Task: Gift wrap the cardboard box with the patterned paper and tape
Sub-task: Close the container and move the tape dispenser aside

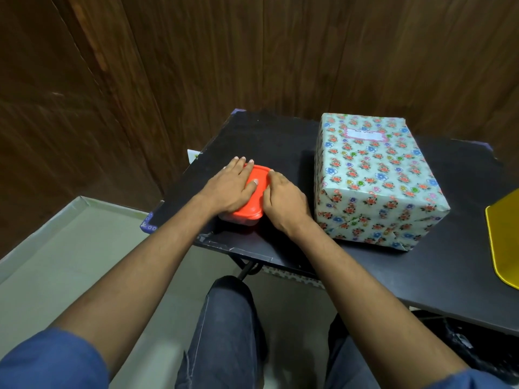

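Observation:
A box wrapped in pale flowered paper point(376, 178) stands on the black table point(280, 141), right of centre, with a pink-edged label on its top face. Left of it sits a small clear plastic container with an orange lid point(257, 192). My left hand point(230, 186) lies flat on the lid, fingers straight and thumb across the top. My right hand point(283, 200) rests against the lid's right edge with its fingers curled over the rim. No tape is in view.
A yellow object point(505, 242) pokes in at the table's right edge. Dark wood panelling rises behind the table. Grey floor lies to the left, and my knees in dark trousers sit under the table's front edge.

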